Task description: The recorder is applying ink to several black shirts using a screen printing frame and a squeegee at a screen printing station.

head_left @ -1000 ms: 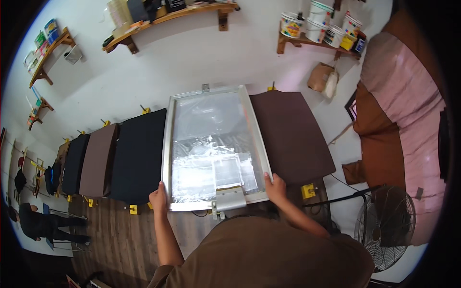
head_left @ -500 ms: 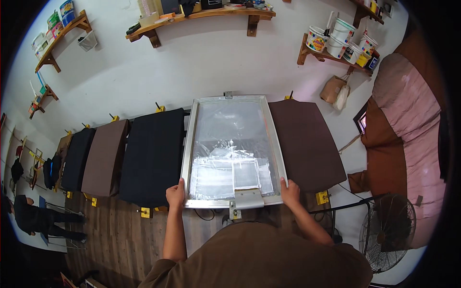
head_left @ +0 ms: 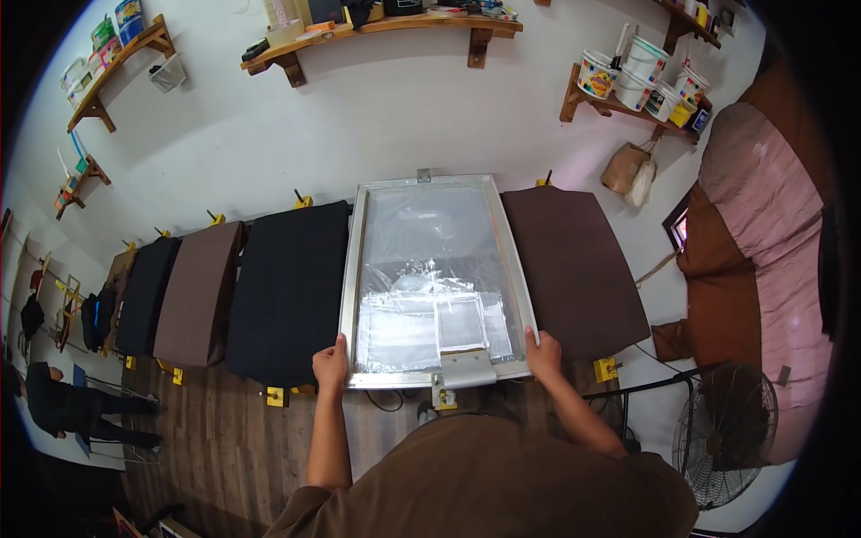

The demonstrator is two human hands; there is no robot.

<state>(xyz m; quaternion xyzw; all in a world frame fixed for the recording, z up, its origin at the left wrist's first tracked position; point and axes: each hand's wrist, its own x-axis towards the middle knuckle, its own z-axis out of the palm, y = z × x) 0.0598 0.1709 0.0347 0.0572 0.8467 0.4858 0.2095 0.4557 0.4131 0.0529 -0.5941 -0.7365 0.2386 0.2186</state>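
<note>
A large metal-framed printing screen (head_left: 430, 229) lies in front of me over the row of boards, its translucent mesh partly covered with clear film and tape. My left hand (head_left: 331, 362) grips the near left corner of its frame, thumb along the side rail. At the near right corner my right hand (head_left: 543, 352) holds the frame the same way. Between my hands a metal plate (head_left: 467, 369) sits on the near rail, above a yellow clamp (head_left: 443, 395). Whatever lies beneath the screen is hidden.
Garment-covered boards stand beside the screen: a black one (head_left: 287, 291) to the left, a brown one (head_left: 574, 269) to the right. A caged fan (head_left: 725, 437) is at the right. Far left, another person (head_left: 76, 403) bends over. Shelves hold white tubs (head_left: 598, 75).
The screen and both hands stay nearly in place; the frame's far end sits very slightly further left against the boards. The whole view has shifted a little.
</note>
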